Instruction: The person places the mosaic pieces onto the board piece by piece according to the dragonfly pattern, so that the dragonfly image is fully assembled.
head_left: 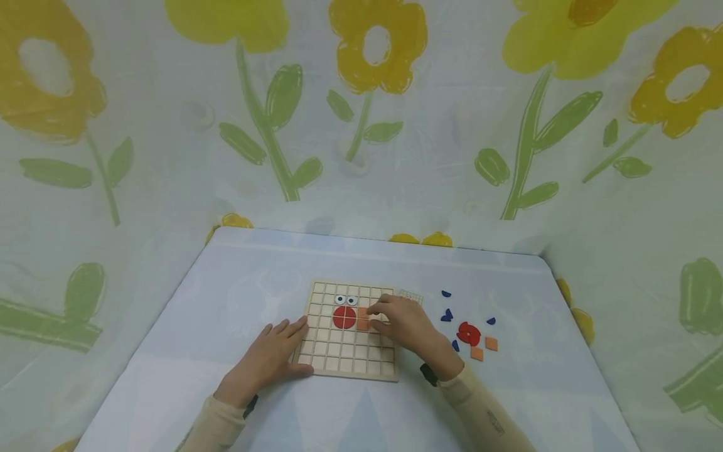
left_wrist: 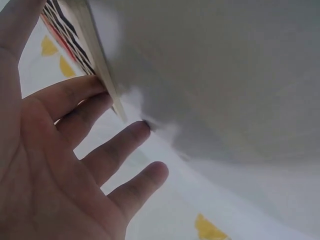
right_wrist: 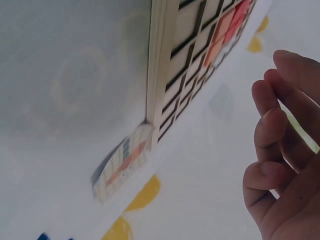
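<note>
A wooden grid board (head_left: 347, 363) lies on the table, holding two eye pieces (head_left: 346, 301), a red disc made of quarter pieces (head_left: 344, 317) and orange squares (head_left: 363, 324) beside the disc. My left hand (head_left: 268, 355) rests at the board's left side. Its fingertips (left_wrist: 102, 87) touch the board's edge in the left wrist view, fingers spread and fairly straight. Over the board's right part hovers my right hand (head_left: 409, 323), thumb and fingertips close to the orange squares. In the right wrist view its fingers (right_wrist: 272, 125) are loosely bent, with no piece showing between them.
A small pattern card (head_left: 412, 295) lies at the board's far right corner. Further right are several blue pieces (head_left: 447, 315), a cluster of red pieces (head_left: 468, 334) and two loose orange squares (head_left: 491, 343). A flower-printed curtain (head_left: 429, 138) stands behind the table.
</note>
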Demonstrator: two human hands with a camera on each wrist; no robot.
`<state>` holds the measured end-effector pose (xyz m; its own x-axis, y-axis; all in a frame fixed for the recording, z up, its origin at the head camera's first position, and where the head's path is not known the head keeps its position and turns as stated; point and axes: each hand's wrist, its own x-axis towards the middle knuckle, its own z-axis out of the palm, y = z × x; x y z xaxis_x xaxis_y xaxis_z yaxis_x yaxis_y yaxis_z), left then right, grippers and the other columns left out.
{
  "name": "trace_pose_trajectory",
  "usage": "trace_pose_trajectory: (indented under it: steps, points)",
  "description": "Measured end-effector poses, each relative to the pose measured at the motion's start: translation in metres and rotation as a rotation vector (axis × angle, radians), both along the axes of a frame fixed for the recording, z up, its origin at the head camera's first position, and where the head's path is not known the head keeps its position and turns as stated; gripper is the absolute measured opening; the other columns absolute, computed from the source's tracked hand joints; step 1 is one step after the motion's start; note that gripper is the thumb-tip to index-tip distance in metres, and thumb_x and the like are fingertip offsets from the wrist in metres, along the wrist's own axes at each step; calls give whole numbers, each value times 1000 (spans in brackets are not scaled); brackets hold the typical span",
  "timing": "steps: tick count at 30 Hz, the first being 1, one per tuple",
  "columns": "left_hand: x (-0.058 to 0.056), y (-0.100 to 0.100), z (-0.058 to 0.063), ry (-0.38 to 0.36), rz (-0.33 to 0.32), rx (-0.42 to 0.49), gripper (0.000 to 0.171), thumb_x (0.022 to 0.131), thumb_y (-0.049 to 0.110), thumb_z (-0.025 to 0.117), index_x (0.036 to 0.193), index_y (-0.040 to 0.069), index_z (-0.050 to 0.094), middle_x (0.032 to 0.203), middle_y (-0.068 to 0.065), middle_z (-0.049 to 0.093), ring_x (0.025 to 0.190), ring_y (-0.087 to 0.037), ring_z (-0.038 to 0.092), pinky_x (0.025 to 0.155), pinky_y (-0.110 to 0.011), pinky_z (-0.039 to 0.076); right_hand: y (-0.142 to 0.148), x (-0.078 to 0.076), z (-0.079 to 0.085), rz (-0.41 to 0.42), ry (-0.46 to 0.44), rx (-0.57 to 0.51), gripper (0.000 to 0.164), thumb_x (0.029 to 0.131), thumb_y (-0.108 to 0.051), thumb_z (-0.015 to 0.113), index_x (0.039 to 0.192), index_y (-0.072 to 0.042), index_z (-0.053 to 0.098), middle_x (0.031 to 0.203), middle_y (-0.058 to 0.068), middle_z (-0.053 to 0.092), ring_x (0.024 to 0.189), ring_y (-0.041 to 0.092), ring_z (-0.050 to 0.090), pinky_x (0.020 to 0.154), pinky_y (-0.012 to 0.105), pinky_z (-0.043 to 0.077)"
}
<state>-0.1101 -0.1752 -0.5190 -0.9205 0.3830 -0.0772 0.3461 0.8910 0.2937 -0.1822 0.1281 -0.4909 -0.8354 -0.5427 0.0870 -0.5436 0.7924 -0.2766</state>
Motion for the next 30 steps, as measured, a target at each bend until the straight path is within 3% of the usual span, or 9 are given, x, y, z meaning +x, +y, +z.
trace_pose_trajectory:
  steps: [7, 15, 23, 30]
  points:
    - [0, -6, -2, 25, -24, 24, 90, 82, 57, 77, 148, 2, 50, 157, -11, 44, 139, -48, 41, 112, -68, 32, 32, 5, 8, -54, 81, -86, 24, 90, -27, 80, 113, -21, 77, 105, -8, 69, 94, 12, 67, 78, 28, 59]
    - [-2, -14, -3, 31, -36, -22, 90, 83, 61, 73, 150, 6, 49, 157, -9, 44, 141, -47, 40, 113, -68, 32, 79, 16, 18, -132, 174, -163, 28, 87, -20, 83, 114, -19, 77, 101, -5, 69, 70, 13, 57, 55, 22, 47]
    - [0, -18, -7, 72, -94, -49, 89, 89, 66, 63, 153, 7, 45, 161, -8, 39, 143, -45, 38, 113, -67, 32, 132, 26, 18, -300, 137, -152, 32, 88, -19, 82, 118, -14, 75, 108, -2, 68, 80, 15, 57, 57, 23, 48]
    - [0, -21, -10, 74, -113, -51, 89, 91, 68, 59, 156, 9, 41, 163, -6, 35, 146, -43, 33, 116, -65, 29, 177, 34, 15, -433, 15, -141, 38, 94, -23, 76, 129, -12, 69, 119, 7, 67, 90, 22, 58, 60, 24, 52]
